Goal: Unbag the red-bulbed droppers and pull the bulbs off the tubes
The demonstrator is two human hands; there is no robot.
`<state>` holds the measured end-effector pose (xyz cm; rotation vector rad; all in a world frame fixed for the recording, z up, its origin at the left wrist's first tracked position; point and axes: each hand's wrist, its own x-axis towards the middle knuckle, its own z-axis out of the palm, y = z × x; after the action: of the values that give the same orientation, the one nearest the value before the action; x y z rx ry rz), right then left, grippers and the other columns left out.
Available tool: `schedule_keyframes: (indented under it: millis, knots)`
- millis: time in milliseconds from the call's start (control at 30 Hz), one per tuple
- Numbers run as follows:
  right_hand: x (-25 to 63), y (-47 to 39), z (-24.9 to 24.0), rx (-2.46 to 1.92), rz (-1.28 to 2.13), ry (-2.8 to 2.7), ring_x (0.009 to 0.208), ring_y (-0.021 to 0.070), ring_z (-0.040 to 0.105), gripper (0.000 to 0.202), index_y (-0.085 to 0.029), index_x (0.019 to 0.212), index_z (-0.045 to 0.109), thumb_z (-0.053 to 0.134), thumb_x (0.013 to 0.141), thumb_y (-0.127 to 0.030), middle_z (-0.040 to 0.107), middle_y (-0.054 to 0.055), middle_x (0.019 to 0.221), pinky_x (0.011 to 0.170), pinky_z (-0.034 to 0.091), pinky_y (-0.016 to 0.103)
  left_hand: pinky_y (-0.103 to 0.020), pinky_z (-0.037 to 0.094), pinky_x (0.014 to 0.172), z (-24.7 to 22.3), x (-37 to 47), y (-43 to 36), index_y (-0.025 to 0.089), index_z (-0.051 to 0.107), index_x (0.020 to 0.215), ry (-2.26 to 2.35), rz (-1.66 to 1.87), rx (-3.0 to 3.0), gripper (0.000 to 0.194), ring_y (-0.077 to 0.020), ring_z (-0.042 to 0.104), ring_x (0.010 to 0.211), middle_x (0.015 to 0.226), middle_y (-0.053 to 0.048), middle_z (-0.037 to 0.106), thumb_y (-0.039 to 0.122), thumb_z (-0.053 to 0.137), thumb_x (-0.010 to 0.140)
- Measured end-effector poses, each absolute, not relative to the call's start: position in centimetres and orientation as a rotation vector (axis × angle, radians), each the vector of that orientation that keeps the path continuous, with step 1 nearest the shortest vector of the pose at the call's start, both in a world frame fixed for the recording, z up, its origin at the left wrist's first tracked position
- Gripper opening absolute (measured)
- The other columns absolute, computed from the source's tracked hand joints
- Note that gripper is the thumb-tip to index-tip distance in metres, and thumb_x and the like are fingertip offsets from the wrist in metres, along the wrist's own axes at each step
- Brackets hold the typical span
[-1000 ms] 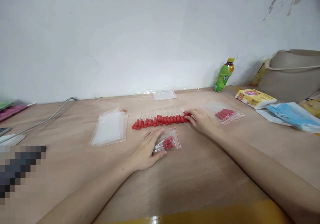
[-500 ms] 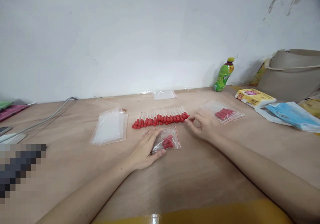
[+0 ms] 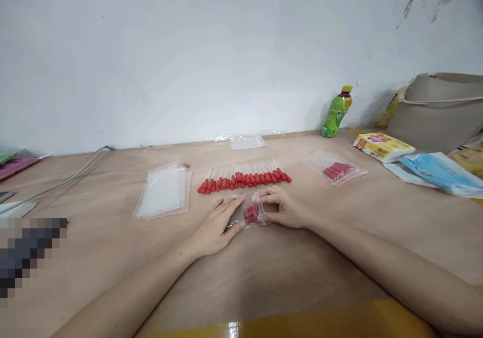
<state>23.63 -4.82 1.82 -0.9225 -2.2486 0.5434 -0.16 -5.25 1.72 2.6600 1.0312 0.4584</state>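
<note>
A clear zip bag (image 3: 251,212) with several red-tipped pieces inside lies at the middle of the table. My left hand (image 3: 219,226) rests over its left end, fingers apart. At the bag's right end, by the red-lined edge, my right hand (image 3: 284,207) grips the plastic between thumb and fingers. Just behind the bag runs a row of thin clear sticks with red tips (image 3: 245,178). To the left is a stack of flat clear bags (image 3: 165,192). A filled bag with red-tipped sticks (image 3: 338,170) lies to the right.
Another flat bag (image 3: 248,142) lies near the wall. A green bottle (image 3: 337,112), a yellow tissue pack (image 3: 384,146), a blue packet (image 3: 439,173) and a beige bag (image 3: 437,114) stand or lie at the right. A grey cable (image 3: 75,174) crosses the left side.
My right hand has moved from the right end of the red-tipped row down to the bag and taken hold of its right end. My left hand has stayed on the bag.
</note>
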Motion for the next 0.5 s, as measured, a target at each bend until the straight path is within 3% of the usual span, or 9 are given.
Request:
schedule_keyframes:
  millis: [267,500]
  knots:
    - [22.6,-4.8,2.1,-1.127,0.642,-2.241,0.080,0.0165,0.052,0.028,-0.016,0.077,0.061,0.075,0.059,-0.032,0.058,0.002,0.082,0.071,0.040,0.028,-0.044,0.024,0.107,2.2,0.1,-5.4,0.021,0.028,0.133,1.014,0.465,2.642,0.047,-0.0200,0.036,0.125,0.134,-0.007,0.042,0.037,0.038,0.090]
    - [22.1,-5.5,1.6,-1.136,0.993,-2.065,0.058,0.0082,0.047,0.032,-0.018,0.086,0.047,0.066,0.062,-0.019,0.054,-0.005,0.070,0.050,0.036,0.019,-0.043,0.023,0.108,2.4,0.1,-5.4,0.021,0.027,0.133,1.014,0.430,2.643,0.047,-0.0188,0.038,0.123,0.134,-0.006,0.042,0.038,0.037,0.090]
